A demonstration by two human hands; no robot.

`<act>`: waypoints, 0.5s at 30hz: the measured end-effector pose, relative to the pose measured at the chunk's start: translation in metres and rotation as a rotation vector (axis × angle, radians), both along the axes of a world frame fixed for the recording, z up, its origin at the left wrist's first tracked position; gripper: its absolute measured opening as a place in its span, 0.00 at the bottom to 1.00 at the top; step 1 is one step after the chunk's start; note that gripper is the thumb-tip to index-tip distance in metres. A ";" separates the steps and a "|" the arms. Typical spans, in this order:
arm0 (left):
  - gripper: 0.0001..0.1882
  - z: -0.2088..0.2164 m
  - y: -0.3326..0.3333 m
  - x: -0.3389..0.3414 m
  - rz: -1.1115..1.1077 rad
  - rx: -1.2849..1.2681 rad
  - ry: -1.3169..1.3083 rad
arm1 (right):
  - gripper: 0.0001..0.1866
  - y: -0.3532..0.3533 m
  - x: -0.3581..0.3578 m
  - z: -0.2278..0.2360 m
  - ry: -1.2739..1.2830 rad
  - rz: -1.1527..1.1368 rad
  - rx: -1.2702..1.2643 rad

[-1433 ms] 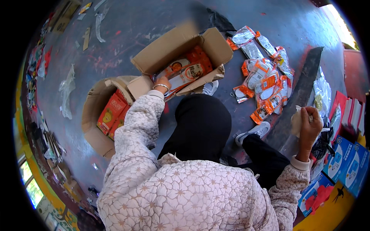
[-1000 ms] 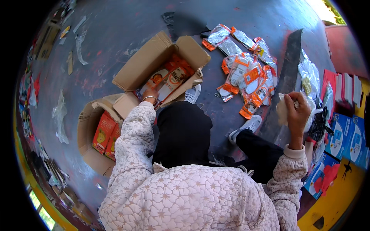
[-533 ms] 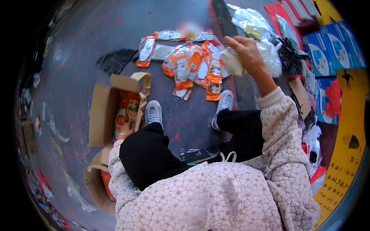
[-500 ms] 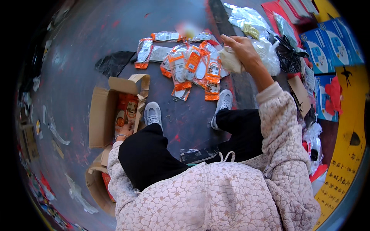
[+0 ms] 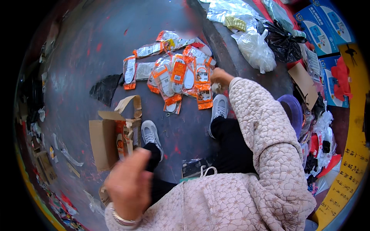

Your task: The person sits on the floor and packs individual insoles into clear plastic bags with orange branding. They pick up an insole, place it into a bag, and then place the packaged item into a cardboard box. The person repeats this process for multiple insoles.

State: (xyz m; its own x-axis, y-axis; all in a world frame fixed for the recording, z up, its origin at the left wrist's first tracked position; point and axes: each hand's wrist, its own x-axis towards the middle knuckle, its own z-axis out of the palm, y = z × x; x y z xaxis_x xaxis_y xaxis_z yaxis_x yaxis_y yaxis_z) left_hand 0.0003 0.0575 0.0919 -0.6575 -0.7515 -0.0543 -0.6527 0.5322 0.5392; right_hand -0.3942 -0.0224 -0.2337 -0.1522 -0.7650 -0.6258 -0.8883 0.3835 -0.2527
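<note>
My left hand (image 5: 130,184), a silver bracelet at its wrist, is raised close in front of me over my left leg; motion smears its fingers. My right hand (image 5: 221,78) is closed by the right edge of a pile of orange-and-clear packets of insoles (image 5: 178,73), just above my right shoe. A pale beige, cloth-like bundle (image 5: 216,88) shows below its fingers, mostly hidden by the hand. An open cardboard box (image 5: 103,144) with more orange packets (image 5: 122,139) inside stands beside my left shoe.
A black plastic sheet (image 5: 105,89) lies left of the pile. At the right are a clear plastic bag (image 5: 256,50), a black bag (image 5: 284,41), blue boxes (image 5: 317,34), a purple basin (image 5: 291,115) and a cardboard piece (image 5: 303,85). Plastic scraps lie at the left.
My left hand has come out of the cardboard box and up toward me. My right hand has come down and nearer with the beige bundle, to the pile's right edge.
</note>
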 end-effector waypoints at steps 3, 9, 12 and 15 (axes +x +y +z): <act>0.19 -0.019 0.007 -0.046 -0.206 0.238 -0.072 | 0.20 0.000 0.024 -0.034 -0.106 -0.226 0.123; 0.19 -0.144 -0.012 -0.035 -0.337 0.039 -0.875 | 0.30 0.020 0.023 -0.093 -0.182 -0.578 0.126; 0.25 -0.163 -0.007 -0.031 -0.357 0.320 -0.602 | 0.28 0.018 0.034 -0.110 -0.111 -0.669 0.115; 0.23 -0.164 -0.012 -0.044 -0.375 0.183 -0.495 | 0.24 0.010 0.036 -0.109 -0.146 -0.733 0.149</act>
